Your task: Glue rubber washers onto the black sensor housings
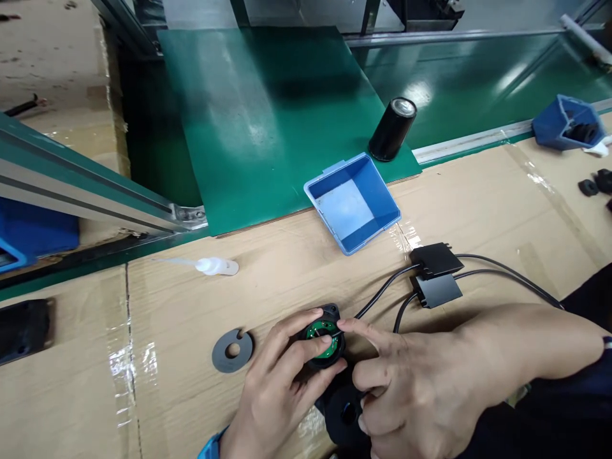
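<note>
My left hand [277,389] grips a round black housing [325,341] with a green circuit board inside, thumb and fingers wrapped round it on the cardboard-covered bench. My right hand [411,382] points its index finger at the board's edge while its other fingers curl over a black disc-shaped part [343,414]. Two black cables run from the housing to two small black boxes [434,274]. A grey slotted washer [232,350] lies just left of my left hand.
An empty blue tray [354,203] sits at the edge of the green mat [268,115], with a black cylinder [392,129] behind it. A small white glue bottle [216,266] lies to the left. A blue bin [568,122] and loose black parts [595,182] sit far right.
</note>
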`<state>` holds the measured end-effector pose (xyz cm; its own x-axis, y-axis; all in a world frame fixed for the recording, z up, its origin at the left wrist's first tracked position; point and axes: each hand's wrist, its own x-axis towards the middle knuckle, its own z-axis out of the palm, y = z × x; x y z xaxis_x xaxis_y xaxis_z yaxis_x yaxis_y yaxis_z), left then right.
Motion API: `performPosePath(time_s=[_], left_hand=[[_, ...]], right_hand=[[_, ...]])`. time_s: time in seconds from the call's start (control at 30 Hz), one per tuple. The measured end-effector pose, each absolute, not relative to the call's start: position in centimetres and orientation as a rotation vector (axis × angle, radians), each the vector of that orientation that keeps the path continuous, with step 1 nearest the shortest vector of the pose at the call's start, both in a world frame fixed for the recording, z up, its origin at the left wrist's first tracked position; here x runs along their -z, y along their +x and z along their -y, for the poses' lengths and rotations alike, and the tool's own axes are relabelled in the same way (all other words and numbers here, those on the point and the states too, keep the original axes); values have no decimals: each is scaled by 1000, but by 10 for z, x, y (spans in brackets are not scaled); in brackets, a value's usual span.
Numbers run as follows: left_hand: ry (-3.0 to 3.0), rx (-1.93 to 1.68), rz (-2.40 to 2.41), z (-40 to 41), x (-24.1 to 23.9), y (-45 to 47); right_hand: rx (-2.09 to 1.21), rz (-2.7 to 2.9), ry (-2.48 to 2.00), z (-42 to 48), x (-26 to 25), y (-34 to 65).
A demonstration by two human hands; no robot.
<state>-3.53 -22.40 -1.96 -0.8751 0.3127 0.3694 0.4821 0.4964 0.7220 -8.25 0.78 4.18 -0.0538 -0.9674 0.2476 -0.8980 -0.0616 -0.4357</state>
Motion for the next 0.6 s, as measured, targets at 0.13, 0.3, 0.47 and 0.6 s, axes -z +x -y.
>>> performPosePath(time_s=[0.13, 0.3, 0.47, 0.6], left_hand=[[-526, 1290, 2531, 212, 20, -25], [-432, 1297, 2525, 197, 22, -19], [-494, 1172, 2596, 218, 10, -21], [-106, 845, 2765, 271, -10, -19]], right_hand=[[811, -2062, -2065, -10, -38, -80], [869, -2097, -2087, -12, -29, -73], [910, -2090, -2073, -11, -29, -74], [916, -2082, -2035, -11, -30, -72]])
